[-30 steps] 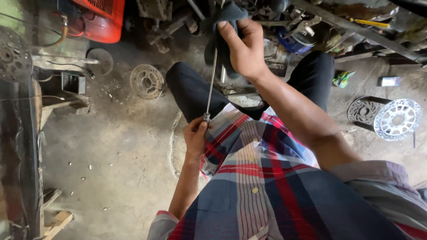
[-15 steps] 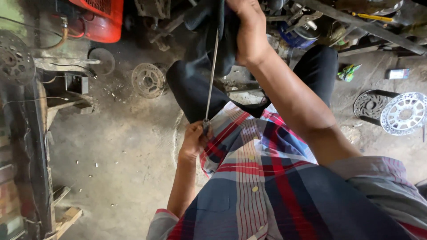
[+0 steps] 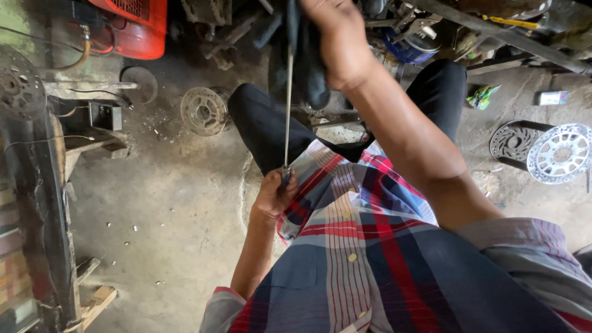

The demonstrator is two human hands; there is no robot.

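Head view, looking down the wearer's plaid shirt point(image 3: 370, 259) to a concrete workshop floor point(image 3: 172, 234). A thin metal rod point(image 3: 287, 111) runs nearly vertically in the picture, its long axis leaning only slightly, so that its far end points away from the body toward a dark rubber part point(image 3: 305, 68) between the knees, and its near end points back at the torso. The left hand point(image 3: 274, 194) closes its fingers around the rod's near end, just beside the shirt front. The right hand point(image 3: 333, 37) is wrapped over the dark rubber part at the rod's far end; whether its fingers also clamp the rod itself cannot be told, since the knuckles hide the junction. The rod thus lies above the left thigh, spanning the gap between the two hands. Judged risks: the rod is slender and held only at its ends, so a push along its axis could bow it or make the far tip skid off the rubber toward the right hand's fingers; a slip of the left grip would drive the near end toward the abdomen. A perforated metal disc point(image 3: 203, 111) lies on the floor near the left knee, a larger silvery disc point(image 3: 560, 153) well apart to the right, and a red machine housing point(image 3: 139, 18) stands at the top left.
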